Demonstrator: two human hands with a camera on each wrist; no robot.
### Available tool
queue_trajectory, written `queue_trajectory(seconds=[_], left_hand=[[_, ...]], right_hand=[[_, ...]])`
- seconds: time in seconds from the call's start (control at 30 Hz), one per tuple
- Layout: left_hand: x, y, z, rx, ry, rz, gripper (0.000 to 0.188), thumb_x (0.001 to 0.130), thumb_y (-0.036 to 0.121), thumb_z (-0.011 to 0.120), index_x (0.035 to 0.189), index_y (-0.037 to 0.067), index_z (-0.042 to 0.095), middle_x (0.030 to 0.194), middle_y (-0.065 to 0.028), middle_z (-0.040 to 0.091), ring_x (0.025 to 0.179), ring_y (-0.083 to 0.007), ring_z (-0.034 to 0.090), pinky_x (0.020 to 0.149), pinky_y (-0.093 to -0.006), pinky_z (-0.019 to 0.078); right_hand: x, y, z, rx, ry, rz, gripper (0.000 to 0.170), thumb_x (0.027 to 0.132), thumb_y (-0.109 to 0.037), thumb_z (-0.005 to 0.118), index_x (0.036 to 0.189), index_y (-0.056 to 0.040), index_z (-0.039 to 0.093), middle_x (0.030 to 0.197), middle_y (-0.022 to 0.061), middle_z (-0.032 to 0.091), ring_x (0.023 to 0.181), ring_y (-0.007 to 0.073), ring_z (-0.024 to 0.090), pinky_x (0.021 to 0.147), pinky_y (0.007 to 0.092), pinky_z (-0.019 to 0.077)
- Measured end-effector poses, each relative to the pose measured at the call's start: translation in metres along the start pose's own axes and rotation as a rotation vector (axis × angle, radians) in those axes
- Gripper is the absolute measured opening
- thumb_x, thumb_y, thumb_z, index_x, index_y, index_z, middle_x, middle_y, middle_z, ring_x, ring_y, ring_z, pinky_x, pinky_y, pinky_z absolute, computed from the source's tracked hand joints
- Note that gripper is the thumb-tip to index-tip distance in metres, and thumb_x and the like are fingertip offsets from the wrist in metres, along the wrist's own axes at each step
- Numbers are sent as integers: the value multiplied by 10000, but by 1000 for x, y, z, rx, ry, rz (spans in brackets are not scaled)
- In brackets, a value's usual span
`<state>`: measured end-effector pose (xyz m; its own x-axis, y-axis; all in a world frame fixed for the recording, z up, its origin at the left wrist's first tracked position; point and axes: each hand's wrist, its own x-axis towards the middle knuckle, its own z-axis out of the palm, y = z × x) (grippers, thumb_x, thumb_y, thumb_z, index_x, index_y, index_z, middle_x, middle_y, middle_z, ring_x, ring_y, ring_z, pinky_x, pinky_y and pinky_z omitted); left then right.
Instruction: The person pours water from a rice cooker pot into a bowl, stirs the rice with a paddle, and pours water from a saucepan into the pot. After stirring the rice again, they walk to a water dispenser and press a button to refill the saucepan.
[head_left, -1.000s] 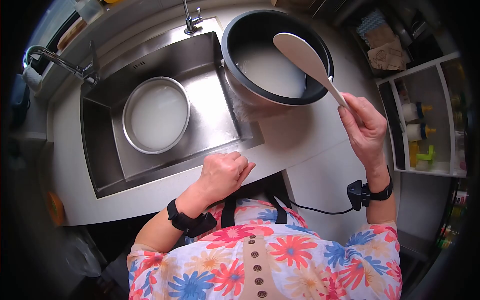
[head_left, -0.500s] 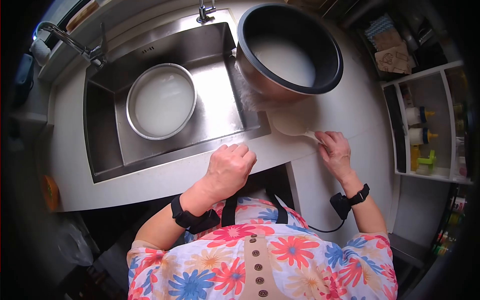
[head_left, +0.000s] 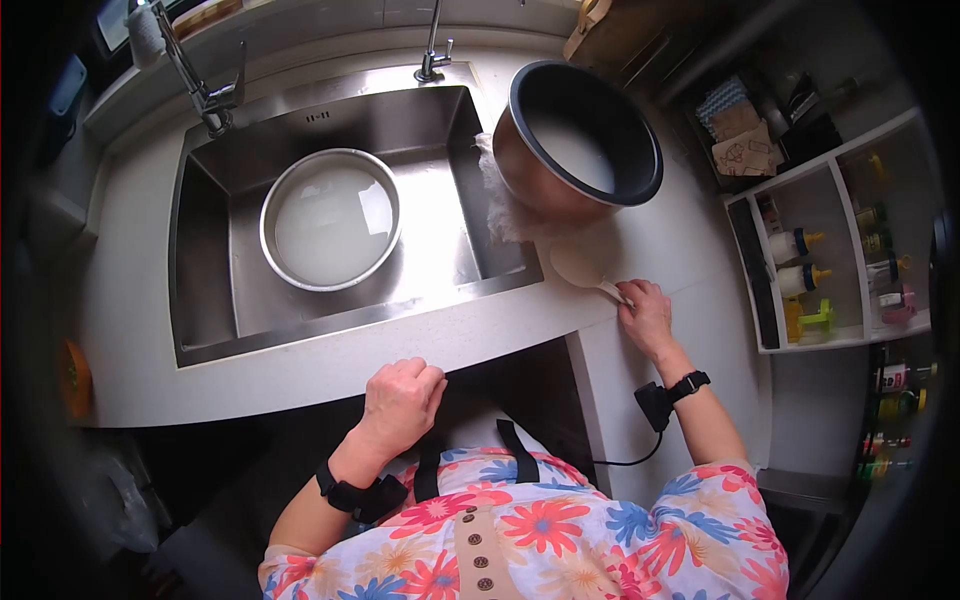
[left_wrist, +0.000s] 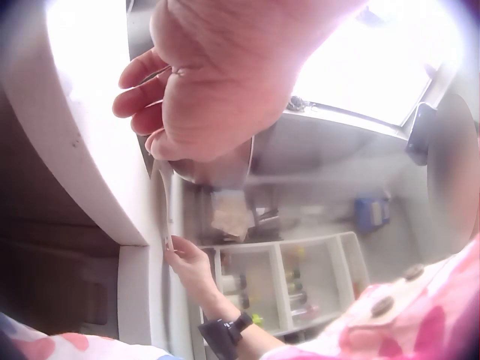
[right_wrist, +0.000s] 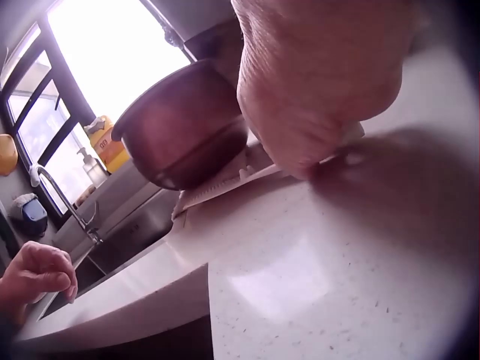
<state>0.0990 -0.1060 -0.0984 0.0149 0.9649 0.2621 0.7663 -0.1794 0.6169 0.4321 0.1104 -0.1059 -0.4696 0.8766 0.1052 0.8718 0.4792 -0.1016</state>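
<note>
The right hand (head_left: 645,315) pinches the handle of a pale rice paddle (head_left: 582,266), whose blade lies low over the counter just in front of a dark-lined cooker pot (head_left: 540,165). Cloudy whitish liquid shows inside that pot. The left hand (head_left: 398,402) hangs in front of the counter edge, its fingers loosely curled around nothing. In the left wrist view the left hand (left_wrist: 217,82) shows its bent fingers with no object in them. A round metal pan (head_left: 268,250) with cloudy liquid sits in the sink (head_left: 240,310). The right wrist view has the right hand (right_wrist: 319,90) near the countertop.
A crumpled cloth (head_left: 508,215) lies beside and partly under the pot. Two taps stand behind the sink, a large one (head_left: 215,110) at left and a slim one (head_left: 430,66). White shelves (head_left: 850,250) with bottles are at the right, and an orange object (head_left: 75,378) is at the far left.
The right hand has lowered the paddle from above the pot to the counter in front of it. The left hand has drawn back from the counter edge, and the head view has shifted.
</note>
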Motion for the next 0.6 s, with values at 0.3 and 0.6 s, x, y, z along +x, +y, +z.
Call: queue_trajectory(seconds=[0.3, 0.6], left_hand=[[-182, -18, -74, 70, 228, -358, 32, 742, 60, 640, 729, 53, 612, 685, -92, 562, 637, -271, 577, 579, -351, 466], [-380, -18, -122, 157, 481, -747, 31, 752, 80, 634, 738, 62, 613, 718, -90, 584, 681, -277, 593, 613, -362, 484]], right_hand=[[-9, -78, -17, -185, -16, 145, 413, 725, -113, 618, 1132, -155, 563, 1185, 50, 528, 1098, 264, 477, 875, 461, 387], [-62, -329, 11, 146, -196, -467, 329, 731, -111, 615, 1058, -143, 600, 1118, 54, 568, 1059, 270, 511, 852, 434, 408]])
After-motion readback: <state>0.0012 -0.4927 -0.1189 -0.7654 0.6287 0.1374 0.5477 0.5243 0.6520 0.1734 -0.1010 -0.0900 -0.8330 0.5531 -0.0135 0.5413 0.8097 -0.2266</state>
